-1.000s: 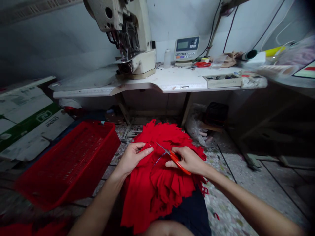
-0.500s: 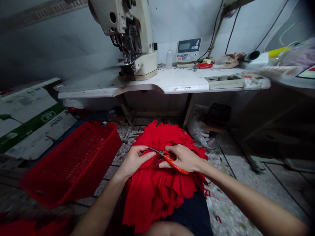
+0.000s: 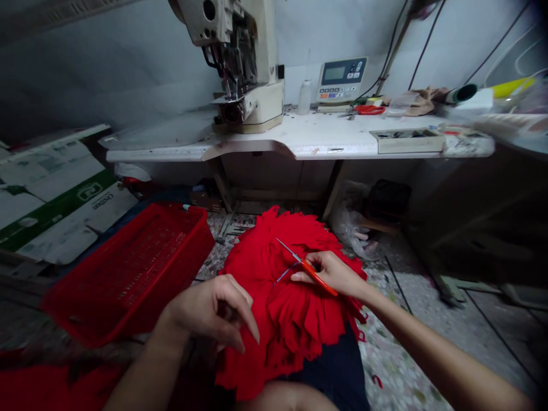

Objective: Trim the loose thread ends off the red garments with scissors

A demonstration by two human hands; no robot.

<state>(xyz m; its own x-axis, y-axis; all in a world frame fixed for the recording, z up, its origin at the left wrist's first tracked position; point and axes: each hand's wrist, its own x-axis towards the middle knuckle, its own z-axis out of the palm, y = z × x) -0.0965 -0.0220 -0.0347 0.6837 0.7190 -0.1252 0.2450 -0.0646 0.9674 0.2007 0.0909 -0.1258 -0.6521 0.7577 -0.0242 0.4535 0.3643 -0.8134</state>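
Observation:
A large bundle of red fabric pieces (image 3: 295,325) lies across the lap, its layers fanned out and ruffled. My right hand (image 3: 327,273) is closed round the orange handles of a pair of scissors (image 3: 315,276), whose blades point up and left over the cloth. A thin dark strip or cord (image 3: 285,274) crosses the middle of the bundle below the blades. My left hand (image 3: 218,311) hovers above the bundle's left side, fingers curled and apart, with nothing visible in them.
A red plastic basket (image 3: 128,274) stands on the floor at left, beside a white and green carton (image 3: 60,194). Ahead is a white table (image 3: 329,137) bearing a sewing machine (image 3: 244,68), a control panel (image 3: 342,83), a bottle (image 3: 305,98) and other red-handled scissors (image 3: 369,109).
My left hand has let go of the fabric by the blade tips and moved down and left, towards me. The scissors in my right hand have shifted slightly right. The head view has turned a little.

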